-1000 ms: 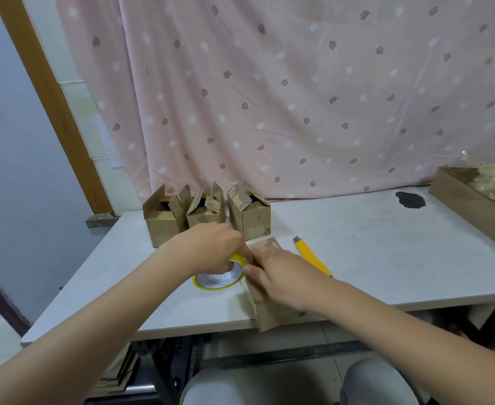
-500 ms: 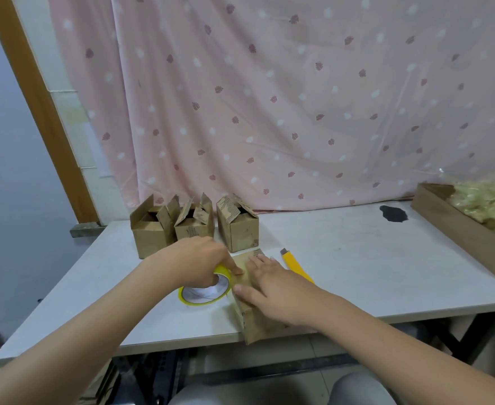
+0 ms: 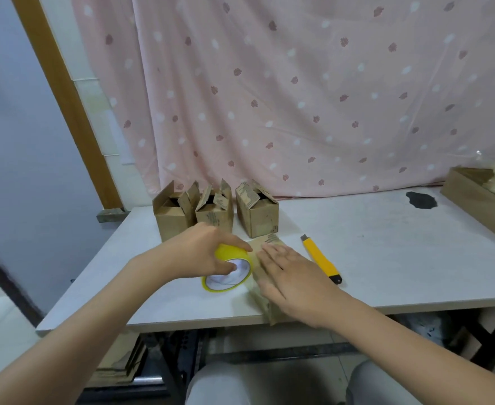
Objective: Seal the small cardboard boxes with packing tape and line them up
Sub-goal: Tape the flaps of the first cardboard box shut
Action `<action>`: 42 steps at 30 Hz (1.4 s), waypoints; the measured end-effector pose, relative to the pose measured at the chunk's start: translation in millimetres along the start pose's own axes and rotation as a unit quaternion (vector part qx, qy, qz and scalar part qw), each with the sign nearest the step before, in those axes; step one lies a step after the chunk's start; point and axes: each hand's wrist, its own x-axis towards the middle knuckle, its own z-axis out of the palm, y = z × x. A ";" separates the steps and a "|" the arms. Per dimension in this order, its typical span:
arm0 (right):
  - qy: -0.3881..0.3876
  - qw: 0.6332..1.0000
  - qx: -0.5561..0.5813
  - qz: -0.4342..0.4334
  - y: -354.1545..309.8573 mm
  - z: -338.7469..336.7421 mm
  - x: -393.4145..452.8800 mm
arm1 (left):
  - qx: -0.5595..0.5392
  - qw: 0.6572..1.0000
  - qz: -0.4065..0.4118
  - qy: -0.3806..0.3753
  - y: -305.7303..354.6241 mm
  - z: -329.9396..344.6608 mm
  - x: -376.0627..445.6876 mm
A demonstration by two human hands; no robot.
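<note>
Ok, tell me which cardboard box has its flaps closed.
The box under the right hand at the table's near edge; the three boxes in the back row stand with flaps open.

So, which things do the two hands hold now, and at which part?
The left hand grips the yellow tape roll by its outer rim. The right hand holds nothing; it lies flat on the cardboard box.

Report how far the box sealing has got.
Done: nothing visibly sealed yet. In hand: left hand grips the tape roll beside the near box, which the right hand presses flat on. Left: three open-flapped boxes at the back; yellow cutter lies untouched.
</note>
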 end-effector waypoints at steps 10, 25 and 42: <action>-0.014 0.999 -0.025 0.028 -5.3 -3.1 1.2 | 0.005 1.000 -0.015 -0.010 -5.6 4.7 -12.5; -0.030 0.988 0.125 0.085 -10.1 -20.0 3.1 | -0.016 0.999 -0.029 -0.018 -14.6 45.3 -22.8; -0.313 0.917 0.039 0.244 -33.5 -69.8 87.2 | -0.110 0.990 -0.078 0.027 -20.9 54.0 -17.9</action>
